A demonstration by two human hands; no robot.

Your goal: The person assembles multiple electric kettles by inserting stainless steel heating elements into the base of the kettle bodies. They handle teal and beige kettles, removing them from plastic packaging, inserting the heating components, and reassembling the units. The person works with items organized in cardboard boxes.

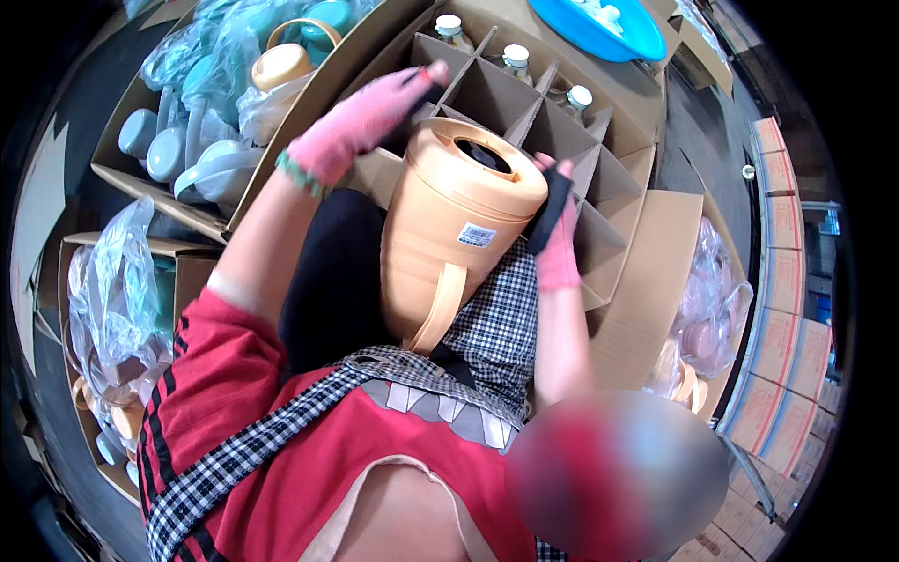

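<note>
A peach plastic jug (421, 220), like a thermos body, rests in my lap, tilted with its wide end up and away from me. A round dark opening (483, 155) shows in that end, a white label (477, 235) sits on its side, and its handle (441, 304) points toward me. My left hand (361, 126), in a pink fingerless glove, reaches above the carton dividers with fingers stretched out and nothing visible in them. Beside the jug's right rim is my right hand (558, 220), gloved in pink and black, fingers apart; whether it touches the rim I cannot tell.
Ahead stands a divided carton (613, 178), with white-capped glass bottles (515, 61) along its far row. A blue basin (599, 28) with small white pieces lies beyond. Cartons of bagged plastic jugs (201, 140) stand left, another bagged lot (707, 309) right. Stacked boxes (777, 281) line the far right.
</note>
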